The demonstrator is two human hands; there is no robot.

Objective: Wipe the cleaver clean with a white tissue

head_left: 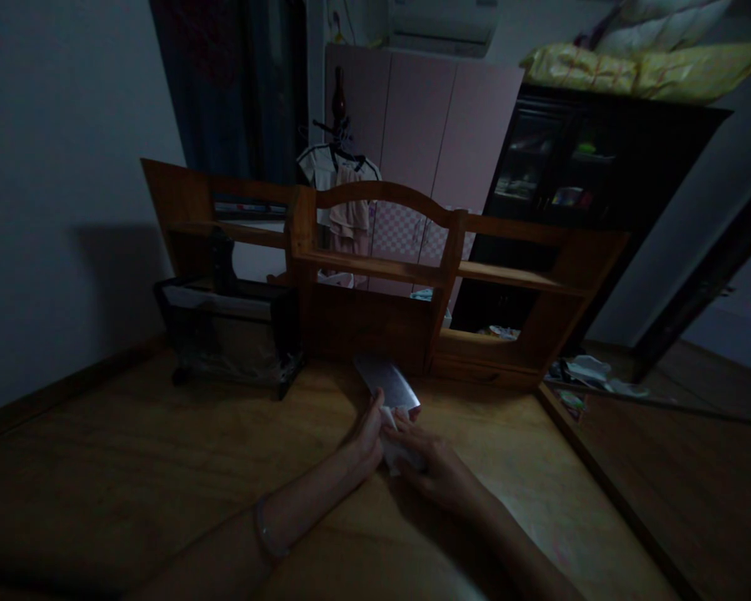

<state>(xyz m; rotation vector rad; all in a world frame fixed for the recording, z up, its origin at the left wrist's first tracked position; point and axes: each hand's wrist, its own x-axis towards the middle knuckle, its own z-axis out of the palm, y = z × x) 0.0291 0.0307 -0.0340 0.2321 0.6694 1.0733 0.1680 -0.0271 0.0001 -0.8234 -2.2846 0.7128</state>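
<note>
A broad, shiny metal blade, shaped like a cleaver's, points away from me above the wooden table. My left hand is closed at its near end, with the thumb laid along the blade; any handle is hidden. Bunched white tissue lies between my two hands, against the near part of the cleaver. My right hand is closed over this tissue from the right, its fingers reaching toward the left hand. The dim light blurs the fingertips.
On the wooden table, a black-framed rack with a clear front stands at left. A wooden shelf unit runs along the back edge. Beyond it are hanging clothes, pink wardrobe doors and a dark cabinet.
</note>
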